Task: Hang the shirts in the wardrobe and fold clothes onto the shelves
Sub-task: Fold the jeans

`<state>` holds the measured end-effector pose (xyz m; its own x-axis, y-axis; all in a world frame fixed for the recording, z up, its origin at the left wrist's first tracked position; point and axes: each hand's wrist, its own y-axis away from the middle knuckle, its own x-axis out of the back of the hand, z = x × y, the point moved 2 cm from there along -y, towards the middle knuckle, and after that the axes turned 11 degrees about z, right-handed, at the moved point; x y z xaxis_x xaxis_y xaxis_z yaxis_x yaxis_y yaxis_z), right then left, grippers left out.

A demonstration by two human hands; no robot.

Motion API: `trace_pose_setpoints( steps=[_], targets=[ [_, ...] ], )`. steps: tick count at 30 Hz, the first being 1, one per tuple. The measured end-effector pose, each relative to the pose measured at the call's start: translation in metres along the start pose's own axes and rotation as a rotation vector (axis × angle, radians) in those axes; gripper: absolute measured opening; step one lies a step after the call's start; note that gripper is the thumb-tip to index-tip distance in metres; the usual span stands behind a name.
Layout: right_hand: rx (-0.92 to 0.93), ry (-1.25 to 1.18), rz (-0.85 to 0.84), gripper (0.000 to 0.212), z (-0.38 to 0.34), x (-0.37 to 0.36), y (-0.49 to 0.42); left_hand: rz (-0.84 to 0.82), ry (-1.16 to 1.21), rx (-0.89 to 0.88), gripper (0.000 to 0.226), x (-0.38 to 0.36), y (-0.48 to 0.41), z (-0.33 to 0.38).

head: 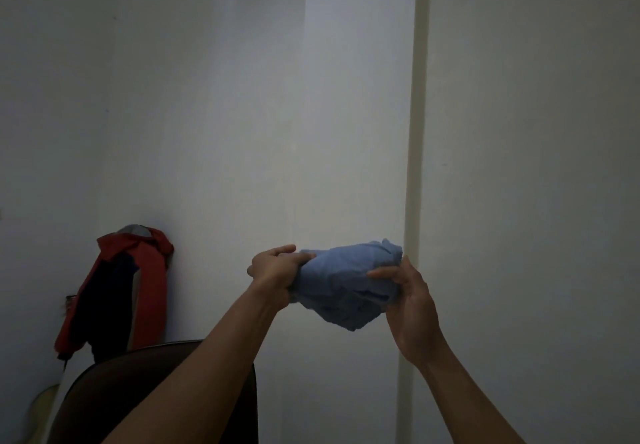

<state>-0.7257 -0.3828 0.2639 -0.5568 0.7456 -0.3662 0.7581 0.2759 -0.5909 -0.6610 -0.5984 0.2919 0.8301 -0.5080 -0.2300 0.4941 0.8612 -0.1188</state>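
- One blue garment point(346, 287) is in view, bunched into a loose roll and held up in the air in front of a pale wall point(207, 131). Nothing carries it: no shelf, bed or tabletop lies under it.
- The roll's long axis runs side to side, from one of the hands to the other. Its right end sits slightly higher, close to a beige vertical strip point(415, 166) on the wall.
- The left hand point(273, 270) grips the left end, fingers curled tight around the gathered cloth.
- The right hand point(408, 301) cups the right end. Its thumb lies across the front and its fingers wrap behind, so it holds the cloth more loosely than the left.
- Both hands are on the garment, so neither is nearer. The cloth lies directly between them, with a fold sagging below the right hand.
- Judged from this, the garment is not yet folded flat. The next move probably depends on drawing the hands apart along that axis to open the cloth.
- No wardrobe rail, hanger or shelf can be seen, so which way the garment must go cannot be told.
- Also in view are one red jacket point(128, 287) hanging on the wall to the left, well apart from the hands, and one dark chair point(156, 391) below the left forearm.
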Motion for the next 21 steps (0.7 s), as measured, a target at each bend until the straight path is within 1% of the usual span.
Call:
trace_pose_setpoints(
  steps=[1,3,4,5,6,7,8,9,10,12,14,15,16,17,18,19,21],
  targets=[
    [0.017,0.056,-0.012,0.050,0.002,0.003,0.000,0.024,0.055,-0.053,0.033,0.000,0.001,-0.002],
    [0.050,0.166,-0.033,0.049,0.005,0.006,0.003,0.057,0.131,-0.211,0.041,-0.002,0.004,-0.006],
    [0.020,0.171,-0.015,0.048,0.007,0.005,0.004,0.063,0.153,-0.309,0.047,-0.001,0.005,-0.007],
    [-0.038,0.135,0.038,0.052,0.009,0.006,0.005,0.065,0.167,-0.396,0.052,-0.001,0.005,-0.008],
    [-0.096,0.113,0.085,0.065,0.011,0.006,0.004,0.073,0.153,-0.467,0.057,0.000,0.005,-0.009],
    [-0.151,0.110,0.087,0.080,0.012,0.008,0.002,0.080,0.149,-0.530,0.060,0.001,0.005,-0.010],
    [-0.213,0.130,0.039,0.090,0.009,0.009,0.000,0.079,0.149,-0.588,0.061,0.002,0.008,-0.011],
    [-0.281,0.116,-0.001,0.093,0.007,0.010,-0.002,0.079,0.159,-0.641,0.062,0.005,0.012,-0.010],
    [-0.367,0.063,-0.038,0.088,0.005,0.014,-0.004,0.069,0.172,-0.674,0.062,0.008,0.017,-0.010],
    [-0.560,-0.080,-0.075,0.069,0.004,0.023,-0.007,0.004,0.182,-0.711,0.065,0.014,0.020,-0.015],
    [-0.738,-0.155,-0.085,0.065,0.008,0.028,-0.001,-0.075,0.167,-0.744,0.068,0.019,0.026,-0.022],
    [-0.794,-0.156,-0.088,0.064,0.012,0.028,0.003,-0.105,0.149,-0.762,0.068,0.019,0.027,-0.027],
    [-0.799,-0.148,-0.082,0.066,0.018,0.026,0.005,-0.122,0.123,-0.783,0.066,0.020,0.029,-0.033],
    [-0.743,-0.107,-0.054,0.071,0.025,0.026,0.008,-0.129,0.098,-0.811,0.063,0.020,0.031,-0.038],
    [-0.650,-0.033,0.009,0.074,0.030,0.027,0.009,-0.133,0.082,-0.830,0.063,0.021,0.032,-0.044],
    [-0.536,0.047,0.093,0.071,0.032,0.030,0.011,-0.136,0.072,-0.838,0.066,0.022,0.031,-0.051],
    [-0.337,0.146,0.197,0.058,0.036,0.040,0.020,-0.155,0.081,-0.800,0.084,0.024,0.028,-0.067]
  ],
)
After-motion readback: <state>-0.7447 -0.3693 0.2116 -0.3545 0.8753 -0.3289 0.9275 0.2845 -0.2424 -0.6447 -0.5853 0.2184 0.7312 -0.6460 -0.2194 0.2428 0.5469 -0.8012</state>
